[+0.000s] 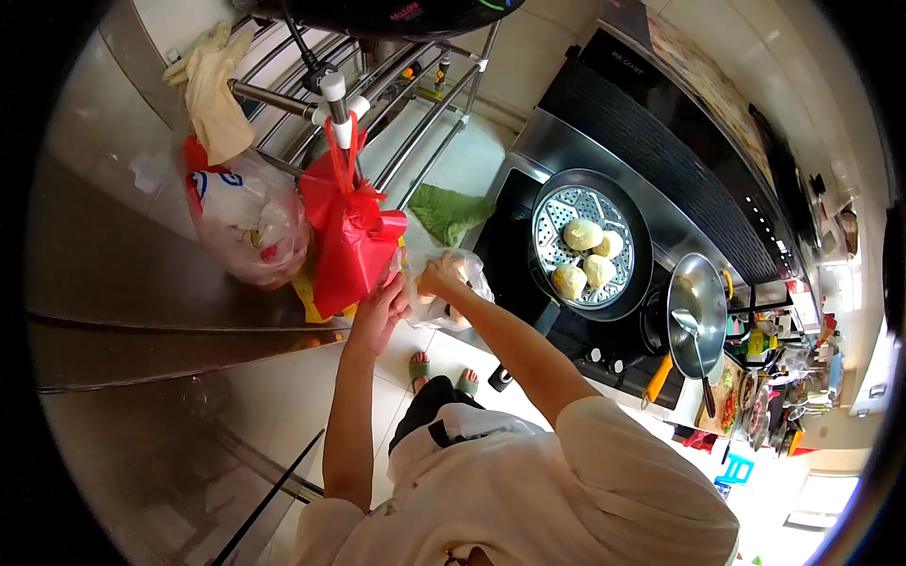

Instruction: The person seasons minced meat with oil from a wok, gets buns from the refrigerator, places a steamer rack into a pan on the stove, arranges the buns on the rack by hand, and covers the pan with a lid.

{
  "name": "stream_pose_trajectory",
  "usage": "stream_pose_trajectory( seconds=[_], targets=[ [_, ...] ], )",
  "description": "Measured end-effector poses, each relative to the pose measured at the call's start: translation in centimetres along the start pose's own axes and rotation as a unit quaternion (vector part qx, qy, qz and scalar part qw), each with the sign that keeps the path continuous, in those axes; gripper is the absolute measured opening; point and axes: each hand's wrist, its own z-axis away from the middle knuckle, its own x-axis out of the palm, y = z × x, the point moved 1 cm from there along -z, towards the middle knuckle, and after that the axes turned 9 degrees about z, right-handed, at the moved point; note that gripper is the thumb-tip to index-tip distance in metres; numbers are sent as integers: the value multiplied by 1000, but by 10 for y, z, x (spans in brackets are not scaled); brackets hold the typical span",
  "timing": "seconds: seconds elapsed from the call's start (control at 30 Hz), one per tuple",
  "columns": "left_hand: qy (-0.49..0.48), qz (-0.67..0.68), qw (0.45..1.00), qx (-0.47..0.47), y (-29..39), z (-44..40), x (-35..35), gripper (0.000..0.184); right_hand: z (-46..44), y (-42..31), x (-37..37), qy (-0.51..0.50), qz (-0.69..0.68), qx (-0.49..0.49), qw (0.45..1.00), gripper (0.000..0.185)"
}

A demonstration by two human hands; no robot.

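Note:
A clear plastic bag (pixel 440 315) hangs between my hands, with pale, rounded items partly visible inside. My left hand (pixel 381 304) has its fingers closed on the bag's left edge, beside a red plastic bag (pixel 351 247). At the mouth of the clear bag is my right hand (pixel 442 275), its fingers curled and partly hidden, so what they hold cannot be made out. To the right, several pale buns (pixel 583 234) sit on a perforated metal steamer rack (pixel 559 209) inside a dark pan (pixel 642 247) on the stove.
A metal rack (pixel 415 168) holds the tied red bag and another clear bag (pixel 253 222). Rubber gloves (pixel 215 94) hang above it. A green cloth (pixel 449 213) lies near the black cooktop (pixel 510 255). A wok (pixel 685 291) with a spatula stands beside the pan.

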Motion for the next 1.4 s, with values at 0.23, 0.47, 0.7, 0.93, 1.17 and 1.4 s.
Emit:
stream_pose_trajectory(
  seconds=[0.23,0.47,0.7,0.93,1.17,1.4],
  targets=[
    [35,14,999,26,4,-16,-2,13,121,54,-98,14,-168,-175,970,71],
    [-4,-22,1000,19,-7,-16,0,54,190,216,-160,197,-496,-23,845,68],
    [0,-59,998,2,-9,0,11,50,102,329,-101,269,-193,205,921,70],
    [-1,-90,996,16,1,10,24,47,126,258,-116,465,111,165,863,52],
    [-3,-115,993,39,-6,8,37,41,142,32,-77,105,-77,-363,923,9],
    [7,-363,912,192,-30,0,-7,29,74,27,13,75,149,-263,950,11]
  ],
)
